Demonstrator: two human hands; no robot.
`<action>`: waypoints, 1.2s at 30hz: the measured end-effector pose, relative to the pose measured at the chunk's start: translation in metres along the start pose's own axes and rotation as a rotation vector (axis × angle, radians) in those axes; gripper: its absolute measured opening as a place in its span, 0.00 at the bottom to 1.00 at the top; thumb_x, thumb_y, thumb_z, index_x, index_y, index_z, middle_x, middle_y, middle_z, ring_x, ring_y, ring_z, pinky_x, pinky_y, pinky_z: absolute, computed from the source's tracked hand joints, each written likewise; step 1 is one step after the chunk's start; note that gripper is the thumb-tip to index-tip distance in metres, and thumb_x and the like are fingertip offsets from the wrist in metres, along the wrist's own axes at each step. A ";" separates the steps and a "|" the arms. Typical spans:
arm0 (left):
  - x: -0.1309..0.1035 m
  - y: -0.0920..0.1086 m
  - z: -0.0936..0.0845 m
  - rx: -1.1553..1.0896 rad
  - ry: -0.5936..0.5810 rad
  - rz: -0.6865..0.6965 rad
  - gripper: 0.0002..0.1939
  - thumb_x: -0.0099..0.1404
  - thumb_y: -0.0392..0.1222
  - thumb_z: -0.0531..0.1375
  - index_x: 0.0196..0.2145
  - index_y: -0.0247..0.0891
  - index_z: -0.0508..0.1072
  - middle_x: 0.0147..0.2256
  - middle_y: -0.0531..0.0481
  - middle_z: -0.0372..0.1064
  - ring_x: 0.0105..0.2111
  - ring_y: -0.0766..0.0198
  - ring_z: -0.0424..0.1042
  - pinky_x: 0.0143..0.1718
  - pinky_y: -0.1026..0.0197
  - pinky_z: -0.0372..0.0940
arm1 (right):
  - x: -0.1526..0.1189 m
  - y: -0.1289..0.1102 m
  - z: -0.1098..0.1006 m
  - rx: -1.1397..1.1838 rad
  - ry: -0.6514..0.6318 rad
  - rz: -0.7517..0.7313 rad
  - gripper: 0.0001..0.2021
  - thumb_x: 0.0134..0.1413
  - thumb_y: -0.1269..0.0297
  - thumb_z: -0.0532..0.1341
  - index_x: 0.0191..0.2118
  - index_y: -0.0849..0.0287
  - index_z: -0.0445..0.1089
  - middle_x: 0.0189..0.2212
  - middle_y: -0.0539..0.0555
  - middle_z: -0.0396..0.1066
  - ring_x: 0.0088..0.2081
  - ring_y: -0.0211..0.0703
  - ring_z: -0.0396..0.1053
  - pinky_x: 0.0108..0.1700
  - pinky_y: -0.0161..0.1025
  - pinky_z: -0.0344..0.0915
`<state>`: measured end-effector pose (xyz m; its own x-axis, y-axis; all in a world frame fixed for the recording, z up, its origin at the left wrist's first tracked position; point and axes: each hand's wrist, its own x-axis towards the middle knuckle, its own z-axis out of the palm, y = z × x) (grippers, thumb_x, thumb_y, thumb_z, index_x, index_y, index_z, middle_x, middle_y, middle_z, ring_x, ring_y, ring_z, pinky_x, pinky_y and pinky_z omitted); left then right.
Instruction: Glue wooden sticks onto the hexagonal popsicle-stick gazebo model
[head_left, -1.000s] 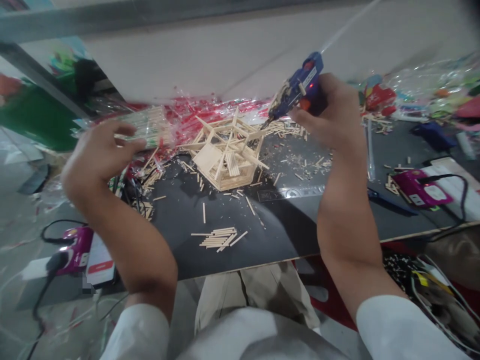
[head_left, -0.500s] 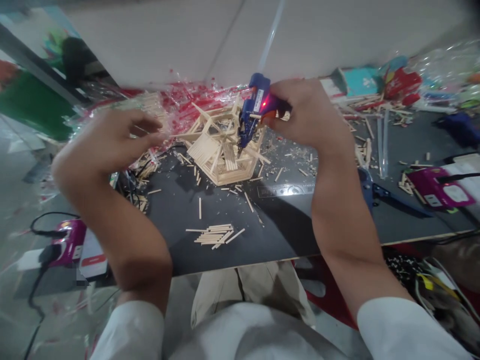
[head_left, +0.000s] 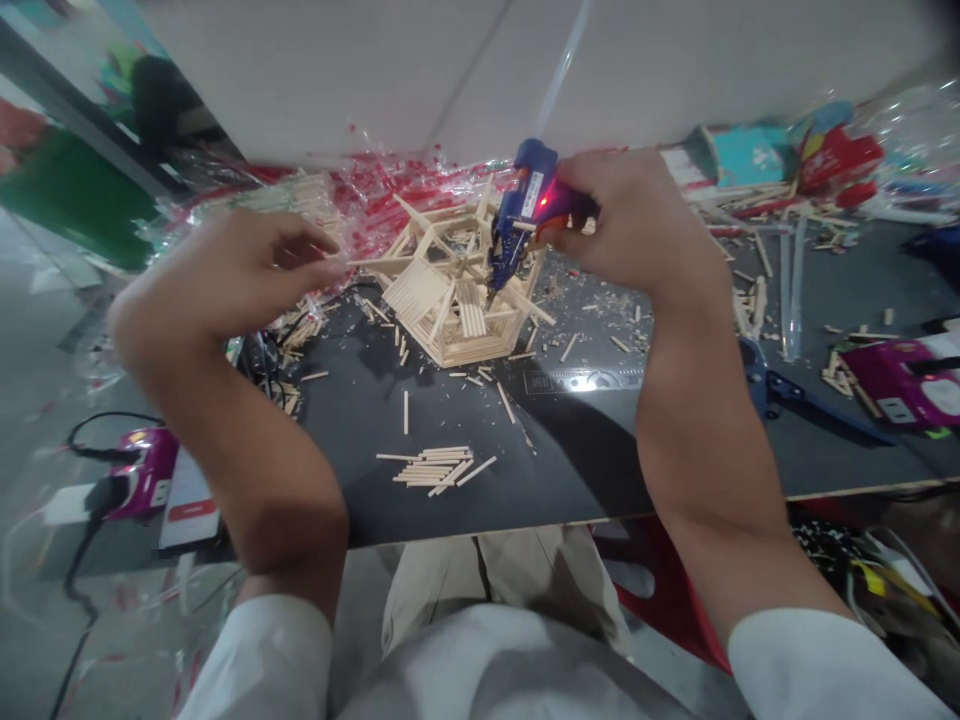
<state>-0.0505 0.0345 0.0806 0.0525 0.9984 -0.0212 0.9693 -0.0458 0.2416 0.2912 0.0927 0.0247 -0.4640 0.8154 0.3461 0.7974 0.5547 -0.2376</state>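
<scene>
Head view: your right hand [head_left: 622,225] is wrapped around the blue glue gun [head_left: 525,200], its red light lit and its nozzle pointing down into the near right part of the stick model [head_left: 472,352], which stands on the dark tabletop [head_left: 360,510] between your hands; I can't tell whether the tip touches the wood. Your left hand [head_left: 232,265] is half curled, thumb and forefinger at the outer end of a spoke [head_left: 386,266] on the model's left, though whether they pinch it I can't tell. A knock from the nozzle could skew the slim struts, since the gap around it looks tight, and a tug on that spoke might twist the frame. If the tip is hot, as the light suggests, a slip could burn your fingers, and too much glue might string across the ribs. The model is a pale, matte wooden hexagon with layered walls, radiating spokes and flat slatted panels [head_left: 415,290]; the clear glue rod [head_left: 564,65] behind the gun looks smooth and glassy, the red plastic wrapping [head_left: 382,190] beyond is crinkled and shiny, and the loose sticks [head_left: 435,467] near the table edge are thin and straight
</scene>
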 end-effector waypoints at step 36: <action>0.005 -0.016 0.001 0.000 -0.071 0.044 0.32 0.58 0.68 0.59 0.50 0.44 0.80 0.36 0.49 0.80 0.35 0.56 0.78 0.40 0.53 0.66 | -0.002 -0.002 0.000 -0.073 0.051 -0.008 0.09 0.58 0.68 0.65 0.45 0.53 0.72 0.47 0.60 0.80 0.45 0.58 0.75 0.46 0.49 0.68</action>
<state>-0.0652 0.0403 0.0753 0.1121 0.9905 -0.0794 0.9656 -0.0897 0.2440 0.2909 0.0900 0.0248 -0.4513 0.8005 0.3943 0.8207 0.5458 -0.1689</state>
